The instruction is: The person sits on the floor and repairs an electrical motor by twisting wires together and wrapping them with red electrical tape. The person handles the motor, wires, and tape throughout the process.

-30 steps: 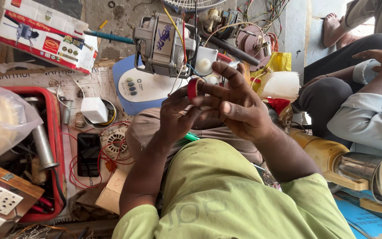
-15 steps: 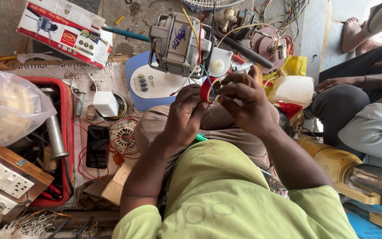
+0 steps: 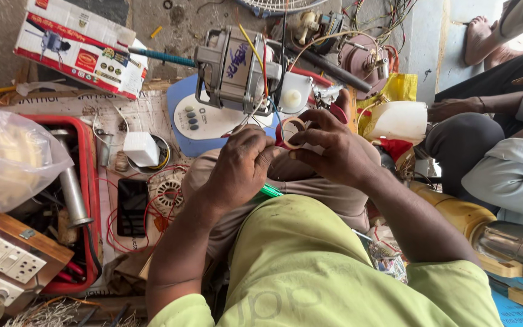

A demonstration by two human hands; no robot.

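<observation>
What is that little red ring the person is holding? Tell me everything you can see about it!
The red ring looks like a small roll of red tape: a thin round band, red outside, pale tan inside, with an open middle. It stands on edge, hole toward the camera, in front of the grey motor. The right hand pinches it with its fingers, and the left hand touches its left side with its fingertips.

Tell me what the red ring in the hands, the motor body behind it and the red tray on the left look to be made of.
The red ring, held between the left hand and right hand, looks like a roll of glossy plastic tape on a pale core. The motor body seems dull grey cast metal, with bare edges. The red tray looks like smooth moulded plastic, though painted metal cannot be ruled out.
</observation>
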